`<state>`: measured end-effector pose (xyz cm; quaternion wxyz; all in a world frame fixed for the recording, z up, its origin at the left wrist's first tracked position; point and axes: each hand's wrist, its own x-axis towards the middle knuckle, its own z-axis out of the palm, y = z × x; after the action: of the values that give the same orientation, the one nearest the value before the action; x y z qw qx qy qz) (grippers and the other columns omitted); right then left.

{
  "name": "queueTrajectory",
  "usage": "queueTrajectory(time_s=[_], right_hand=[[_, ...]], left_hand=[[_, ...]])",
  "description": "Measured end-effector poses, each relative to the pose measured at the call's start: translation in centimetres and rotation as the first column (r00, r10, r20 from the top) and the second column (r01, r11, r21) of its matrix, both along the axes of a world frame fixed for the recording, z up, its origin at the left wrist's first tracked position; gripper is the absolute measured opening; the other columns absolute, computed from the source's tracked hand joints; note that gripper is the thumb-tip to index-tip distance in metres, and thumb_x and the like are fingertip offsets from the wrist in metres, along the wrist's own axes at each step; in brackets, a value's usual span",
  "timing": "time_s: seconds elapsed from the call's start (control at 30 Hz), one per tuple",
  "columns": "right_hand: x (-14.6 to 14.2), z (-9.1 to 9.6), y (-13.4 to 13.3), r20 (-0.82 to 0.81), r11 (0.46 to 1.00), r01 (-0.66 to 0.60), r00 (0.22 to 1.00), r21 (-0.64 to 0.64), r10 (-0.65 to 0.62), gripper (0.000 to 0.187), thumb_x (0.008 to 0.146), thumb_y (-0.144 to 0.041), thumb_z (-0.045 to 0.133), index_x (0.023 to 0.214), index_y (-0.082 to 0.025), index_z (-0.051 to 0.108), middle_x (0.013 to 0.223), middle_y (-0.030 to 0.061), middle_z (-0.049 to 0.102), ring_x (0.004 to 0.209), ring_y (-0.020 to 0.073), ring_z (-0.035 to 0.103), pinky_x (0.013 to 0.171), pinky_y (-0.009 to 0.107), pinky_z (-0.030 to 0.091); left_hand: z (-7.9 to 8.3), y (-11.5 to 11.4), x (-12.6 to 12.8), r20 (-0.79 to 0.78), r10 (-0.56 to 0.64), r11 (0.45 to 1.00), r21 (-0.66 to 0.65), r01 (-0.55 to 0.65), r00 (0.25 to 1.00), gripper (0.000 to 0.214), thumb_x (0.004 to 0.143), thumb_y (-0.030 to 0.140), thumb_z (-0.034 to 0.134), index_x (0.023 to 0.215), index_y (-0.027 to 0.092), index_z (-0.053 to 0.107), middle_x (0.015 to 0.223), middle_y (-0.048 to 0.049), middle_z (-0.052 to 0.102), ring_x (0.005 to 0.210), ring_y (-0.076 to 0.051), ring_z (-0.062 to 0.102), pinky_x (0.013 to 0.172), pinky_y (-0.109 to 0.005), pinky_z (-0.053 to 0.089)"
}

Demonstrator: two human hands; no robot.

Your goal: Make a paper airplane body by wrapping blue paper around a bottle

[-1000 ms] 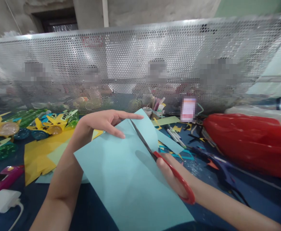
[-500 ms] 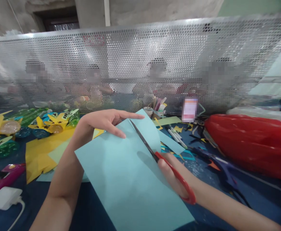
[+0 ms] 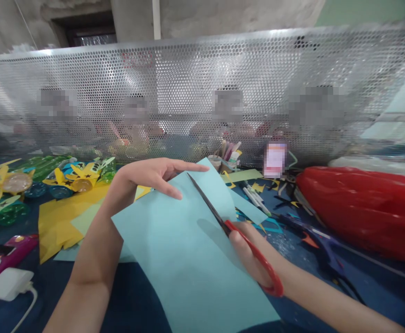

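The left hand (image 3: 154,175) is clamped on the far edge of a light blue sheet (image 3: 188,259), with thumb and index finger spread on its upper face. The right hand (image 3: 246,245) is closed around the red-handled scissors (image 3: 229,226). These are over the sheet, at the near side of the table (image 3: 140,300); their long axis runs slantwise, the tip pointing to the far edge and leftward. Whether the blades are together, I cannot tell. Reddish marks (image 3: 138,59) at the metal mesh panel (image 3: 188,60) are too blurred for reading.
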<state>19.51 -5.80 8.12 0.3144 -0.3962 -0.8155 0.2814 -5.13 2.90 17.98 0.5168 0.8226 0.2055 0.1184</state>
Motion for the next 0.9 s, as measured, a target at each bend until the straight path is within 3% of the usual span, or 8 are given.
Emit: queueTrajectory(time_s=[0.3, 0.6, 0.9], right_hand=[[0.15, -0.64, 0.22, -0.004, 1.0, 0.006, 1.0, -0.016, -0.006, 0.064, 0.082, -0.081, 0.015, 0.058, -0.022, 0.028, 0.052, -0.0032, 0.029, 0.047, 0.0103, 0.026, 0.041, 0.026, 0.022], [-0.24, 0.12, -0.21, -0.017, 1.0, -0.001, 1.0, 0.031, 0.001, 0.063, 0.083, -0.08, 0.017, 0.057, -0.023, 0.027, 0.051, -0.0037, 0.026, 0.045, 0.0104, 0.024, 0.04, 0.026, 0.023], [-0.15, -0.1, -0.21, -0.002, 0.999, 0.004, 1.0, 0.035, -0.004, 0.064, 0.083, -0.079, 0.016, 0.058, -0.023, 0.032, 0.052, -0.0026, 0.033, 0.046, 0.0116, 0.029, 0.042, 0.027, 0.026]], left_hand=[[-0.18, 0.2, -0.13, 0.059, 0.038, 0.989, 0.139, -0.046, 0.998, 0.069, 0.078, 0.025, 0.071, 0.141, 0.028, 0.042, 0.146, -0.006, 0.046, 0.126, -0.026, 0.051, 0.097, -0.031, 0.047], [-0.19, 0.17, -0.06, 0.051, 0.013, 0.997, 0.075, -0.017, 0.999, 0.07, 0.078, 0.024, 0.071, 0.142, 0.027, 0.041, 0.139, -0.0062, 0.053, 0.122, -0.026, 0.055, 0.094, -0.032, 0.05], [-0.19, 0.1, -0.15, 0.042, 0.031, 0.999, 0.033, -0.033, 0.999, 0.073, 0.078, 0.025, 0.071, 0.143, 0.027, 0.039, 0.137, -0.0066, 0.055, 0.118, -0.025, 0.058, 0.09, -0.031, 0.053]])
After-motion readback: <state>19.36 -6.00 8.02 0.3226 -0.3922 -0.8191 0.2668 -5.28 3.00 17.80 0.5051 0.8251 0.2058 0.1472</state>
